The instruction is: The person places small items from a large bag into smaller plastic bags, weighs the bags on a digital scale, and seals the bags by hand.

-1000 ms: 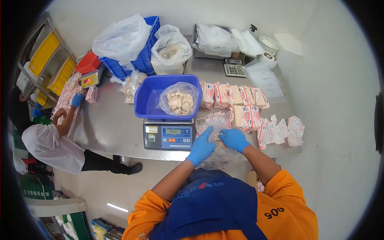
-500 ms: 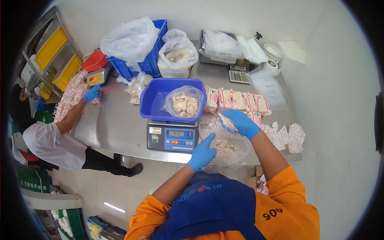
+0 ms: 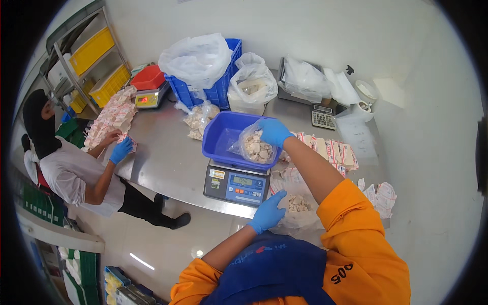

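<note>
A clear plastic bag of crumbly beige chunks (image 3: 258, 148) sits in the blue-purple tub (image 3: 217, 138), which rests on a dark bench scale (image 3: 236, 184) with a lit display. My right hand (image 3: 275, 133), in a blue glove, reaches over the tub at the top of that bag. Its fingers curl downward; whatever is in them is hidden. My blue-gloved left hand (image 3: 267, 213) lies near the table's front edge, index finger stretched out and nothing in it. Its fingertips are at the side of a second clear bag (image 3: 300, 204), which holds smaller beige crumbs.
Paper-wrapped beige blocks (image 3: 335, 152) line the table right of the tub, with crumpled wrappers (image 3: 385, 199) beyond. Behind stand a blue crate (image 3: 235, 51), a white bag-lined bucket (image 3: 251, 89) and a calculator (image 3: 323, 119). At left, a co-worker (image 3: 76, 170) handles a wrapped block.
My right hand has gone from above the crumb bag, where it held a pale piece, to the bag in the tub. My left hand stays by the crumb bag. The view has swung left.
</note>
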Demonstrator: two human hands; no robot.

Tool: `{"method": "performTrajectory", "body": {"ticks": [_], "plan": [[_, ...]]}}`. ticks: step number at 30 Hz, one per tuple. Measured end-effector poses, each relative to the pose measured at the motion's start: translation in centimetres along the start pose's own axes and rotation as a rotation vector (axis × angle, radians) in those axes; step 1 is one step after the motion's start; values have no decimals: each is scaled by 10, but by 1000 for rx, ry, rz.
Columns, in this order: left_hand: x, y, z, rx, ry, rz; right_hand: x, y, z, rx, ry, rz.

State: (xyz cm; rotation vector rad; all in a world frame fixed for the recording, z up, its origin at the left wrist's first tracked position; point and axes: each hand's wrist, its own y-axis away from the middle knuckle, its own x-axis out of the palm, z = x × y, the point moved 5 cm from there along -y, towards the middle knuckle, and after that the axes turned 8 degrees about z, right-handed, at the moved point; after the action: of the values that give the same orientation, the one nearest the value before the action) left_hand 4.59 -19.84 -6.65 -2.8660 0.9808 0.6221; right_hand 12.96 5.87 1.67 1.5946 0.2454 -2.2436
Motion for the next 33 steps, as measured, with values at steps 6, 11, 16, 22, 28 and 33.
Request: {"method": "performTrajectory", "body": {"ticks": [6, 11, 16, 22, 28, 33], "plan": [[2, -3, 10, 48, -53, -13, -9, 31, 1, 99, -1000, 16], [0, -6, 5, 19, 33, 2, -17, 53, 6, 123, -1389, 62], [-3, -5, -2, -53, 85, 22, -13, 56, 5, 168, -1444, 30], [1, -2, 6, 0, 113, -14, -9, 50, 4, 152, -1405, 7], [-4, 2, 2, -48, 110, 0, -26, 56, 33, 256, -1223, 112], [-6, 3, -1, -96, 124, 14, -38, 65, 27, 250, -1435, 103]]}}
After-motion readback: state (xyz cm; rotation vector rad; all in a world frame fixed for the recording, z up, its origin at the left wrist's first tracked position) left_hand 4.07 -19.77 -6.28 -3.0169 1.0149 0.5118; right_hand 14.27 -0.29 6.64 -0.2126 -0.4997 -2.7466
